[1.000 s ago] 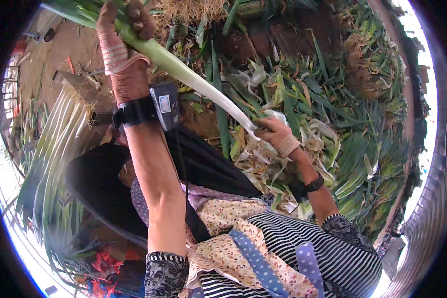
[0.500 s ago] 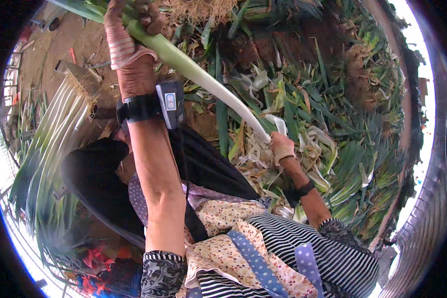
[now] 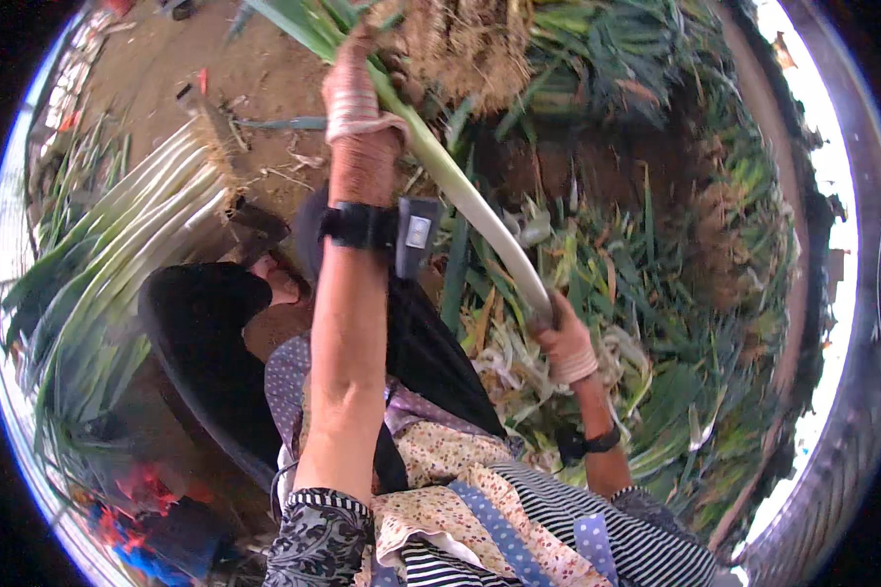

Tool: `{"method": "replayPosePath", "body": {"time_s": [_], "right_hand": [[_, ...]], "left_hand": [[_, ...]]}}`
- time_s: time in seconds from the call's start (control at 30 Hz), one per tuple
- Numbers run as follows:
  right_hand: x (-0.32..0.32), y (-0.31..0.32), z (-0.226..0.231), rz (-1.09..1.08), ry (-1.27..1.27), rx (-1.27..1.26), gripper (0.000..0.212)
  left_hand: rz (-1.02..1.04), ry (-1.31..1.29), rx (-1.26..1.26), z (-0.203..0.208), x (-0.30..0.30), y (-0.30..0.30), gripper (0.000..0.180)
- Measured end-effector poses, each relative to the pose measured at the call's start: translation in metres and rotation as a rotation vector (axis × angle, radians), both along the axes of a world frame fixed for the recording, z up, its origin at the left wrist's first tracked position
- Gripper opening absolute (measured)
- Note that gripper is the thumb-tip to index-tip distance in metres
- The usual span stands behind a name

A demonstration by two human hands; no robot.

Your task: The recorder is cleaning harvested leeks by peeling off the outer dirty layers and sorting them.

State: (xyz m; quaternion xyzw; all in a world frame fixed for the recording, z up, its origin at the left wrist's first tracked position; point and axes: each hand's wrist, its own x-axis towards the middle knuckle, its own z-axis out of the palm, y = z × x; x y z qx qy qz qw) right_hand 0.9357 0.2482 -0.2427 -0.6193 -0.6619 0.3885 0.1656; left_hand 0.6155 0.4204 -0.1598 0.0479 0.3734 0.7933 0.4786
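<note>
A long leek (image 3: 475, 205) runs slantwise between my two hands, its green leaves toward the upper left and its white end toward the right. My left hand (image 3: 357, 88), in a striped glove worn back to the wrist, is closed round the green upper part. Lower down, my right hand (image 3: 563, 340) is closed at the white end, its fingertips partly hidden behind the stalk. Dark straps circle both wrists; the left one carries a small grey device (image 3: 418, 235). Peeled pale leaf scraps (image 3: 519, 377) lie beneath my right hand.
Trimmed leeks (image 3: 157, 205) lie in a bundle at the left, roots against a low frame. Untrimmed leeks with soil-caked roots (image 3: 470, 49) stand at the top. Green leaf waste (image 3: 636, 284) covers the ground at right, and a red and blue bundle (image 3: 157, 528) sits lower left.
Both hands and the leek have shifted in view, my left hand moving right and slightly down. The pale strip beside my right hand no longer shows.
</note>
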Motion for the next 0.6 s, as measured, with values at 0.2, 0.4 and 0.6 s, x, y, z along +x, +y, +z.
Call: {"method": "replayPosePath", "body": {"time_s": [0.2,0.4,0.6], "right_hand": [[0.005,-0.034,-0.037,-0.066,-0.352,0.091,0.038],[0.139,-0.118,-0.051,-0.199,-0.893,-0.593,0.039],[0.109,-0.034,0.017,-0.589,-0.262,0.225,0.058]], "left_hand": [[-0.087,-0.088,-0.078,-0.021,-0.005,0.002,0.031],[0.088,0.008,-0.029,-0.015,-0.020,0.014,0.033],[0.055,-0.103,-0.026,0.000,0.004,-0.006,0.040]]}}
